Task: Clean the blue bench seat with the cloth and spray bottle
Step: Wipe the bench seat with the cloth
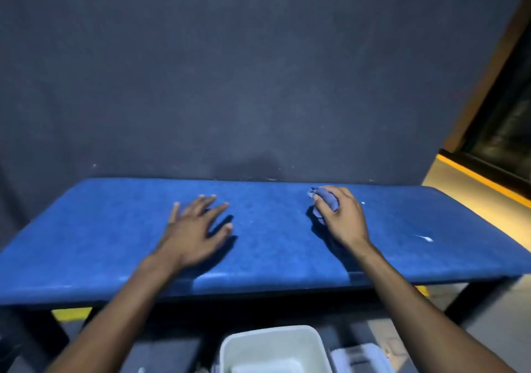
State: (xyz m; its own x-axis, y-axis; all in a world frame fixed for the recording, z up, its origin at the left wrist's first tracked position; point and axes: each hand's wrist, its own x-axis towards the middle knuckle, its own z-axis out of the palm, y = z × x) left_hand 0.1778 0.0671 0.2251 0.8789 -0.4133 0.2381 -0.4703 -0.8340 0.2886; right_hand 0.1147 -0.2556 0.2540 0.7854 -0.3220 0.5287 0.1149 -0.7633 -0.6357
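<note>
The blue bench seat (109, 229) stretches across the view against a dark wall. My right hand (342, 217) presses a crumpled blue-purple cloth (323, 200) onto the seat right of centre, fingers closed over it. My left hand (195, 226) lies flat on the seat left of centre, fingers spread, holding nothing. Small white specks (425, 238) mark the seat's right part. No spray bottle is in view.
A white plastic tub (230, 346) stands on the floor below the bench's front edge, with a blurred pale object (359, 358) beside it. The dark wall (258, 71) rises right behind the bench. A yellow-edged floor strip (482, 183) runs at the right.
</note>
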